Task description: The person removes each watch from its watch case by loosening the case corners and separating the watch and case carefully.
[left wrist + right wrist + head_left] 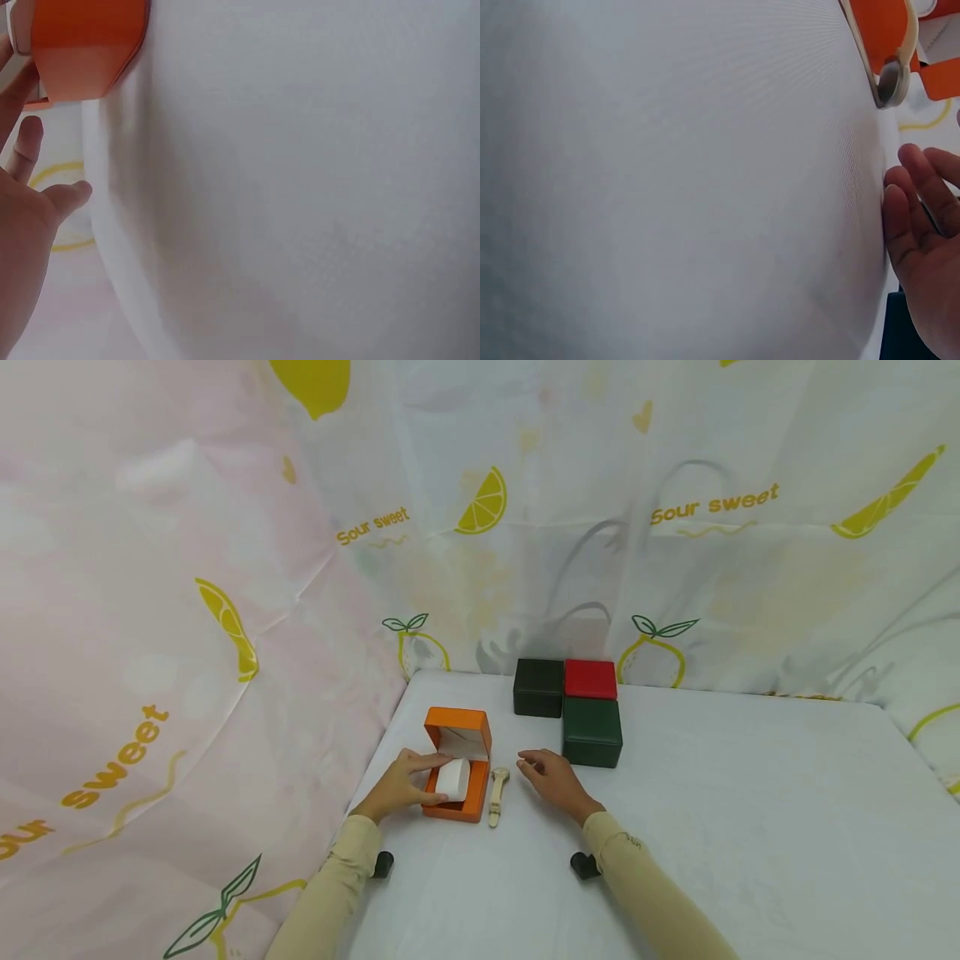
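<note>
An orange watch box [467,812] stands with its lid up and its pale lining showing. Inside it is a white watch cushion [453,780], tilted in the box. My left hand [400,783] pinches this cushion, fingers at its far end and thumb at the near end. Just right of the box, a cream-strapped watch [497,795] lies on the white table; its round case [892,82] shows in the right wrist view. My right hand [557,778] hovers to the right of the watch with loosely bent fingers and nothing in them.
Three closed boxes form a cluster at the back: a black box [538,688], a red box [591,679] and a dark green box [592,732] nearest my right hand. Lemon-printed cloth [480,585] hangs behind the white table [750,827].
</note>
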The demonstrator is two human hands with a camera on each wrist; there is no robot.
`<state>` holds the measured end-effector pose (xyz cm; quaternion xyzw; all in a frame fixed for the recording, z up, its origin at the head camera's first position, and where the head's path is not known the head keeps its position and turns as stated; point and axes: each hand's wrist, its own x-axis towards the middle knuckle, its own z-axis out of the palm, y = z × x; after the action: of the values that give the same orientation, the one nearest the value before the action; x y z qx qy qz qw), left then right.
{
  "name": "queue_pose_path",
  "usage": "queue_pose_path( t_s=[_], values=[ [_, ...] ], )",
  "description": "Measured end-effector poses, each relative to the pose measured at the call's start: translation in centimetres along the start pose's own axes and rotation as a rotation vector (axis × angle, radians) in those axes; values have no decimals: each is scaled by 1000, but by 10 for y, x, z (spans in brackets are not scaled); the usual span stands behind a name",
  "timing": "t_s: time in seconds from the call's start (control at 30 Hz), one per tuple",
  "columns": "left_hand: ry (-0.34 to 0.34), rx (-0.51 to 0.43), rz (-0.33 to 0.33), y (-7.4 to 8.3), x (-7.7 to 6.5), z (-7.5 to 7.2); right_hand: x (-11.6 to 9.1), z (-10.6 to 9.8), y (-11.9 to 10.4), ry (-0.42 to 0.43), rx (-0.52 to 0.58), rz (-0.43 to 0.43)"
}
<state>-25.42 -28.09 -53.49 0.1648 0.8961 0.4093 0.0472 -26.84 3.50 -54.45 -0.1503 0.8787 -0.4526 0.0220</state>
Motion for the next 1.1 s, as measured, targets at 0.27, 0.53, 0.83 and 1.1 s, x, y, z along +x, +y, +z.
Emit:
queue_pose_path(
  t_s=[0.27,0.53,0.83,1.1],
  values=[
    [-7,37,54,6,1,-5,-1,1,-1,-16,-5,4],
    [-13,119,79,11,5,-8,0,2,3,-11,-27,-5],
    [-43,213,145,7,13,-3,0,0,2,-27,-34,14],
    [-54,294,209,0,8,-2,-2,-4,2,-41,-28,9]
  ],
)
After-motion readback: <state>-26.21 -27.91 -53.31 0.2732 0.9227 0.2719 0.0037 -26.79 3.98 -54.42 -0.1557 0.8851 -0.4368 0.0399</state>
